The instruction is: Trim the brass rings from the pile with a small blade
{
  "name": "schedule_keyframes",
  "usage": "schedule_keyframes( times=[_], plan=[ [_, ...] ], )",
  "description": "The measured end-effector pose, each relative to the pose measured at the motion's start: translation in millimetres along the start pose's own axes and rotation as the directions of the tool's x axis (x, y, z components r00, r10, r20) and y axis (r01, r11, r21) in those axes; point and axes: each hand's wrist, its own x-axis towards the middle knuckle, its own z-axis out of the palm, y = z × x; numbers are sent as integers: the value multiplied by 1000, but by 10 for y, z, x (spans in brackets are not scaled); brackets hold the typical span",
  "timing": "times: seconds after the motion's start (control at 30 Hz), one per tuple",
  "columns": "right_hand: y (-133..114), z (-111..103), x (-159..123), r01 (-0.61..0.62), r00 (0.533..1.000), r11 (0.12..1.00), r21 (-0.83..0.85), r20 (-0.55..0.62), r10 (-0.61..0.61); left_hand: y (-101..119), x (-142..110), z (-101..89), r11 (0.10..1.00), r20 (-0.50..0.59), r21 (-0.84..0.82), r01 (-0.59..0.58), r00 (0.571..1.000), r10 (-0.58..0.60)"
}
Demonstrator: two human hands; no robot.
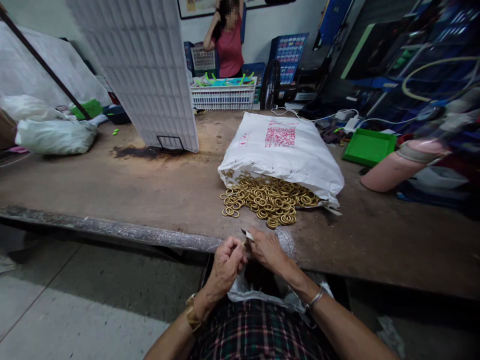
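Observation:
My left hand (pixel 228 261) is closed at the table's front edge, its thumb and fingers pinching a small gold-coloured ring (pixel 243 244), mostly hidden by the fingers. Close beside it, my right hand (pixel 267 249) is wrapped round a small blade (pixel 247 235) with a dark tip pointing up and left. Just beyond both hands lies a heap of gold-coloured metal rings (pixel 264 197), spilling from the mouth of a white woven sack (pixel 258 150) printed in red. An open whitish bag (pixel 240 290) shows below my hands, at my lap.
A tall white ribbed panel (pixel 150 75) stands on the wooden table (pixel 150 185) at left, near a tied white bag (pixel 56 136). On the right are a green tray (pixel 369 146) and a pink bottle (pixel 393 167). Across the table, a person (pixel 229 47) is behind a white basket (pixel 223 96).

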Motion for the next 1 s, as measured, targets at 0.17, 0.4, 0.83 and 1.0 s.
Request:
schedule_keyframes(
  times=[0.17, 0.4, 0.83, 1.0],
  plan=[
    [-89, -96, 233, 35, 994, 998, -44, -103, -40, 53, -35, -9, 947, 82, -290, 139, 989, -120],
    [-378, -241, 725, 84, 979, 980, -180, -167, -115, -21, 132, -231, 841, -9, -520, 150, 983, -181],
    [-435, -216, 1345, 129, 988, 939, -320, -42, -150, -132, 221, -263, 853, -54, -507, 120, 984, -171],
    [-339, -136, 1210, 119, 988, 938, -325, -58, -145, -150, 213, -231, 877, -74, -472, 90, 987, -141]
  ],
)
